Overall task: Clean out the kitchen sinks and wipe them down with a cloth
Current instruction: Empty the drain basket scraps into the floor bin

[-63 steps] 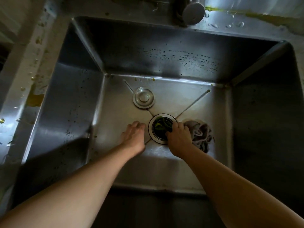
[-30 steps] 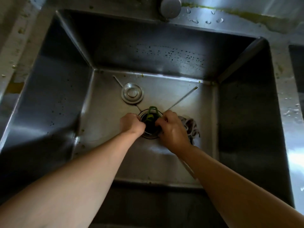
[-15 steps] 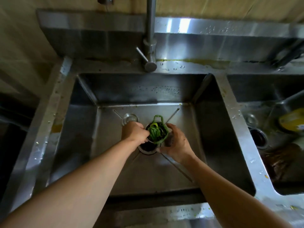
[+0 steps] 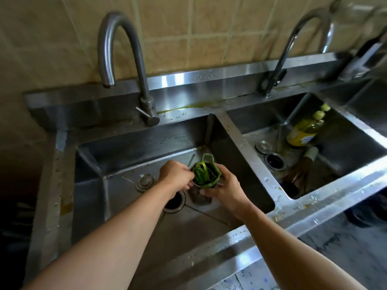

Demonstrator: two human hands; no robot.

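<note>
Strainer basket: the strainer basket [image 4: 206, 174] is held up in the air inside the left sink [image 4: 129, 151], above and just right of its open drain hole [image 4: 174, 203]; green vegetable scraps [image 4: 201, 172] fill it (a green loop handle sticks up at its far side).
Left hand: the left hand [image 4: 174, 176] has its fingers curled onto the basket's left rim.
Right hand: the right hand [image 4: 223, 185] wraps round the basket's right side and underside, thumb on the rim.
Drain hole: dark and uncovered on the sink floor, partly hidden by the left forearm.
Plug: a round metal plug [image 4: 145, 182] lies on the sink floor just left of the drain hole.
Cloth: a dark cloth [image 4: 199, 197] lies on the sink floor just right of the drain hole, below the basket.
Left tap: a curved tap [image 4: 123, 59] rises behind the left sink.
Right sink: the right sink [image 4: 360, 132], across the divider, holds a yellow bottle [image 4: 304, 130] with a green cap lying on its side, and a brush [image 4: 299, 168] beside its own drain.
Right tap: a second tap [image 4: 293, 49] stands behind the right sink.
Counter: the counter [image 4: 335, 193] rim in front of the right sink is wet with drops.
Wall: beige wall tiles [image 4: 188, 28] run behind both taps.
</note>
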